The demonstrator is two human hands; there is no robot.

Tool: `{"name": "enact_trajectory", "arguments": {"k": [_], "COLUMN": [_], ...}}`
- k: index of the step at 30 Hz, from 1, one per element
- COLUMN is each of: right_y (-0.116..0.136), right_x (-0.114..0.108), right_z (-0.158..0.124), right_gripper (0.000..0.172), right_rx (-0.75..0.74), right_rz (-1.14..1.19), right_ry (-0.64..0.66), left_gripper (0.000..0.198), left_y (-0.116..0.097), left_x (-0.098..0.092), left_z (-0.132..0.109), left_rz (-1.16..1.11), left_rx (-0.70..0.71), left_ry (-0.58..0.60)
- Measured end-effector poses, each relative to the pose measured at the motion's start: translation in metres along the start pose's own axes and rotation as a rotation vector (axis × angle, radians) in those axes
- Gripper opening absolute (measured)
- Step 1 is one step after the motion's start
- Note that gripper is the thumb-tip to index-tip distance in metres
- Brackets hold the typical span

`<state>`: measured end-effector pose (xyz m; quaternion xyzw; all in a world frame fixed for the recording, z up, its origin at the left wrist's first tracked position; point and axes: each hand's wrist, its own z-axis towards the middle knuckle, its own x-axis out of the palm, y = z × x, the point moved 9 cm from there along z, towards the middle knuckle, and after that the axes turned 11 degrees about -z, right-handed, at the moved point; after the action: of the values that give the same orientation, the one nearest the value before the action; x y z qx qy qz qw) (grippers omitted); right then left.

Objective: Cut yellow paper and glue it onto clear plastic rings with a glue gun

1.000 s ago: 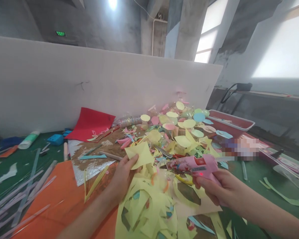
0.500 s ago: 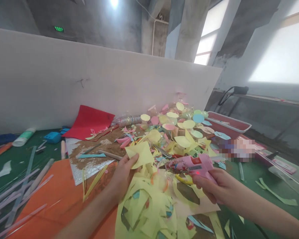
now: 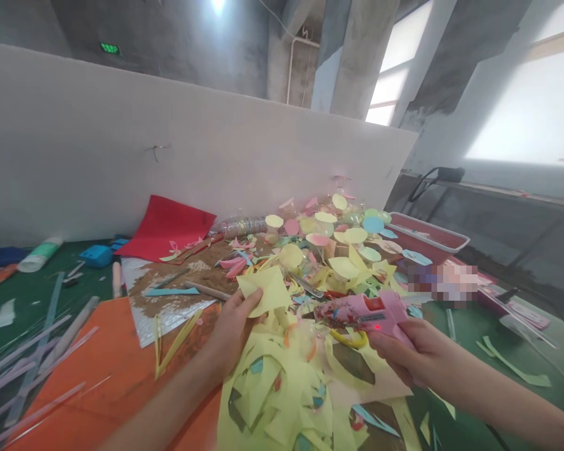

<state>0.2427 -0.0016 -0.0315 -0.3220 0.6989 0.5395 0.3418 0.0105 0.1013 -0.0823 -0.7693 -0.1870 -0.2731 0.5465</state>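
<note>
Glue gun [image 3: 364,316], pink, four o'clock: grasped in my right hand [image 3: 418,351]. Paper square [image 3: 270,291], yellow, six o'clock: pinched in my left hand [image 3: 237,319], thumb on top. Red sheet [image 3: 172,228]: nine o'clock.

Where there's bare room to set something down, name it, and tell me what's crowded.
Mostly bare: the flat orange sheet between long pale-purple strips and the left forearm; a smaller green tabletop patch between a thin clear stick and a curved light-green paper strip. Crowded: the centre, with cut yellow paper scraps and round pastel paper discs.
</note>
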Motion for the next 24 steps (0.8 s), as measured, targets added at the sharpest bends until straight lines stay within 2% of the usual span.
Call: {"name": "enact_trajectory", "arguments": {"k": [9, 19, 24], "right_y": [-0.0008, 0.0022, 0.0028], "right_x": [0.0036, 0.0012, -0.0016], "right_z": [0.0047, 0.008, 0.0062], "right_gripper": [0.059, 0.054, 0.051], "right_rx": [-0.009, -0.004, -0.026], "right_rz": [0.018, 0.047, 0.144], "right_ry": [0.024, 0.035, 0.038], "left_gripper": [0.029, 0.044, 0.035], "left_y": [0.0, -0.0022, -0.002], "left_x": [0.0007, 0.0024, 0.0023], "left_z": [-0.0009, -0.0003, -0.0005], "left_rz": [-0.001, -0.026, -0.001], "left_rx": [-0.014, 0.019, 0.012], "left_ry": [-0.018, 0.01, 0.013]}}
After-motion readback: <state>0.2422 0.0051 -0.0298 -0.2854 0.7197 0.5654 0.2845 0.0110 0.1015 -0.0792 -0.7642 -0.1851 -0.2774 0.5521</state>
